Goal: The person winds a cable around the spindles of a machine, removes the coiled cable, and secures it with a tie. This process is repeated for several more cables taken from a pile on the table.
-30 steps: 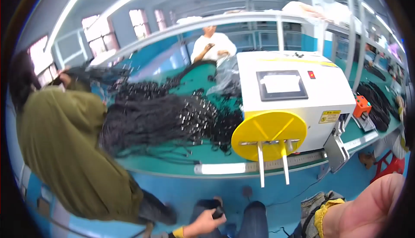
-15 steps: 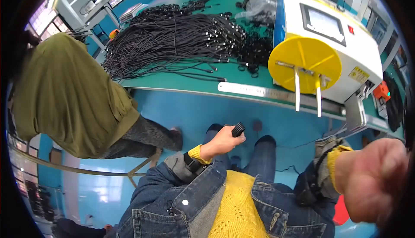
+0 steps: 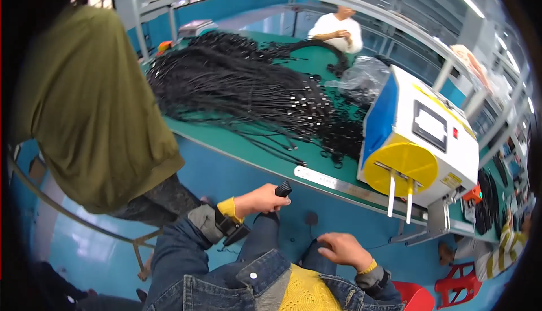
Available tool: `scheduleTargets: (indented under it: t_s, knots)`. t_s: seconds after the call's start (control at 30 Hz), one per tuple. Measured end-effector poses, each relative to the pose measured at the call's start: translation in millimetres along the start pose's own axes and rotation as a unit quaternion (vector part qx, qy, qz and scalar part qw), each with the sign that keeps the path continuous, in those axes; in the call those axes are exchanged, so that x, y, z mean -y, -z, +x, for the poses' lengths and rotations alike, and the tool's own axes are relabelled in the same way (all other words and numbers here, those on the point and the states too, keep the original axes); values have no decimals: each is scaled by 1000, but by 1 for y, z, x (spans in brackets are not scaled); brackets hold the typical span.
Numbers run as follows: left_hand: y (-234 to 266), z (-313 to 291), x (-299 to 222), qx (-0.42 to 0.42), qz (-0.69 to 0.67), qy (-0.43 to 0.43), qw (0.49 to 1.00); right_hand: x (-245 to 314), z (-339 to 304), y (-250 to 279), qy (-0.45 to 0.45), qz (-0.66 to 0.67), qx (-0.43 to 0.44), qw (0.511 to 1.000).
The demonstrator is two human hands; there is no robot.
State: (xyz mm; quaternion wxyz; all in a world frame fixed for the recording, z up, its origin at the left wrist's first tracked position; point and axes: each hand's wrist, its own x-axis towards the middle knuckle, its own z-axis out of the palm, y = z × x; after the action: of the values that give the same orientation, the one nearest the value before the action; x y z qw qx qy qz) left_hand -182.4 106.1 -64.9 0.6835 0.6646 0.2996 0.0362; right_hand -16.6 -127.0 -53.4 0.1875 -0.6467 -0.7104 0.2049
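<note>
My left hand (image 3: 261,200) is closed round a small coiled black cable (image 3: 283,189), whose stacked loops stick out past the thumb. It is held above my left thigh, short of the table's front edge. My right hand (image 3: 345,251) is over my right knee, fingers loosely stretched and nothing visible in them. In front of me on the green table (image 3: 248,146) lies a wide heap of black cables (image 3: 226,82) with shiny connector ends. A white winding machine (image 3: 446,136) with a yellow disc (image 3: 400,167) and two prongs stands to the right. A steel ruler (image 3: 333,181) runs along the front edge.
Close on my left stands a person in an olive top (image 3: 96,108). A person in white (image 3: 339,31) is across the table. A clear plastic bag (image 3: 367,77) lies behind the machine. Red stools (image 3: 457,285) stand at the lower right, near another person in stripes (image 3: 502,254).
My right hand has come back from the far right to my right knee. My left hand keeps the coiled cable. The view has tilted up and turned, showing more of the room.
</note>
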Motion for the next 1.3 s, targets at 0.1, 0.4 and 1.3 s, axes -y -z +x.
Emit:
scheduleTargets:
  t_s: [0.1,0.4,1.3]
  knots:
    - [40,5,9,26,82,48,995,-25,-13,-32,-91,-1,109,990]
    - [205,80,-93,-5,-70,-15,997,-36,2,-70,-255,159,105,948]
    - [223,98,-4,-260,569,-218,749,-44,21,-66,-207,147,96,963]
